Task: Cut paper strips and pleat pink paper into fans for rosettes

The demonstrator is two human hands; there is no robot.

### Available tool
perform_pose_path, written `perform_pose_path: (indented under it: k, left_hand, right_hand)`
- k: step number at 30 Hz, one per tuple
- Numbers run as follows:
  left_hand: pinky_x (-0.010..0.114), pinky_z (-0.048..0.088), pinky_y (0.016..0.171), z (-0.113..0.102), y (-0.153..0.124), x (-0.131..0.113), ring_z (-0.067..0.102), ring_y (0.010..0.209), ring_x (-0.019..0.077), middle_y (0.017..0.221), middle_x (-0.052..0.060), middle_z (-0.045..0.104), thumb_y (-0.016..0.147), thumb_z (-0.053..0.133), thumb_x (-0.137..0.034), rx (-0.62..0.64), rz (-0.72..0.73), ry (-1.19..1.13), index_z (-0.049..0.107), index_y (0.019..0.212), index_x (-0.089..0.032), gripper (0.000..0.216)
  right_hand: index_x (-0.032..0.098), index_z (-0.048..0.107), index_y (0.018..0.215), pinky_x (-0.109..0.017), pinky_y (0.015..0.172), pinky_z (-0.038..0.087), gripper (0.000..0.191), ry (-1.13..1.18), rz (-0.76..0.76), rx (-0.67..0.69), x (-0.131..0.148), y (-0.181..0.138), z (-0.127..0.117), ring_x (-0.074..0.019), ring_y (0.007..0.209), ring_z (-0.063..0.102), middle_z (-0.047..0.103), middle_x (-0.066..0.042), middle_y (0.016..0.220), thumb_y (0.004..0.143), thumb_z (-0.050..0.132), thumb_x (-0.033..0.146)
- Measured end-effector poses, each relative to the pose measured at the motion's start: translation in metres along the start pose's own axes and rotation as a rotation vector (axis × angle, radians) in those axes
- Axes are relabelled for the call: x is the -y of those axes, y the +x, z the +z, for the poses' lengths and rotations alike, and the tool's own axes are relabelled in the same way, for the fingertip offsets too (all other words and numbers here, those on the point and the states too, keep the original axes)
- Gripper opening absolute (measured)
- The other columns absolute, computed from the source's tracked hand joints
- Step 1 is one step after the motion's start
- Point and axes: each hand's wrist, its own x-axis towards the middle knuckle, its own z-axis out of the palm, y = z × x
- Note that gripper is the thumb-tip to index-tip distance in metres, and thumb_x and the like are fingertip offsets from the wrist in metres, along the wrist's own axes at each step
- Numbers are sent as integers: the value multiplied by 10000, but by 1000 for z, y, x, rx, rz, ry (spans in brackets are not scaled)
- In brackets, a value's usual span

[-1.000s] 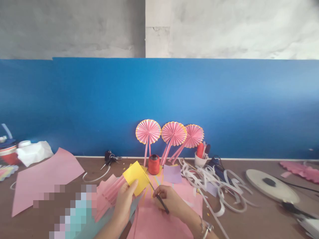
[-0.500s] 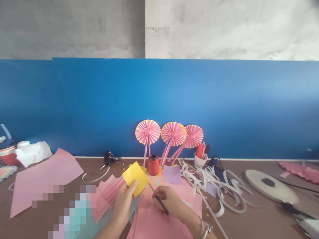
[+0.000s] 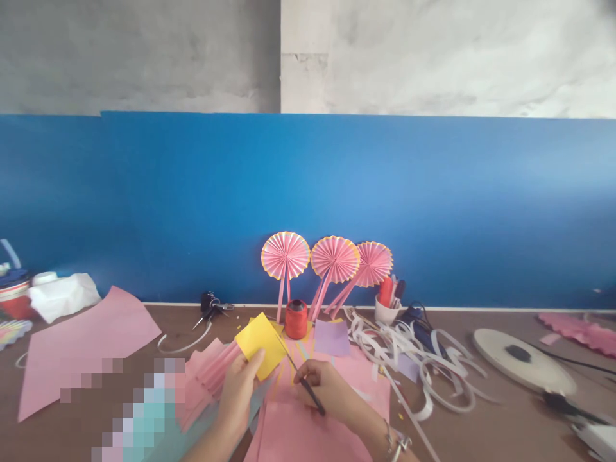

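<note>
My left hand [image 3: 240, 385] pinches a square of yellow paper [image 3: 261, 344], thumb on top, tilted above the table. In my right hand [image 3: 322, 388] is a pair of black-handled scissors [image 3: 312, 396]; their thin blades point up and left at the square's right edge. Whether the blades are parted does not show. Below my hands lie pink paper sheets [image 3: 312, 430], with narrow yellow strips on the sheets behind. Pleated pink paper [image 3: 212, 372] rests left of my left hand. A red thread spool [image 3: 296, 320] stands just beyond, next to a purple paper square [image 3: 332, 337].
Three pink paper rosette fans [image 3: 285, 255] lean against the blue panel [image 3: 192, 205]. Tangled white strips [image 3: 409, 353], a cup of tools [image 3: 386, 311] and a round pale disc [image 3: 522, 360] are on the right. Keys [image 3: 212, 305] and a large pink sheet [image 3: 91, 346] lie left.
</note>
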Motion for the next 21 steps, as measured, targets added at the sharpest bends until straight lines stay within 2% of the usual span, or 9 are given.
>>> perform_pose_path:
  k: [7, 21]
  left_hand:
    - [272, 568, 616, 0, 0, -1, 699, 814, 235, 901, 100, 734, 682, 755, -311, 16, 0, 7, 645, 947, -118, 345]
    - [287, 572, 606, 2, -1, -3, 703, 803, 247, 909, 110, 735, 667, 763, -287, -5, 1, -1, 654, 910, -121, 313]
  right_hand:
    - [171, 564, 795, -156, 342, 314, 166, -9, -16, 6, -11, 3, 0, -57, 346, 413, 502, 92, 461, 653, 637, 214]
    - [167, 563, 786, -153, 333, 294, 155, -31, -6, -4, -3, 2, -1, -65, 345, 438, 501, 88, 455, 649, 629, 194]
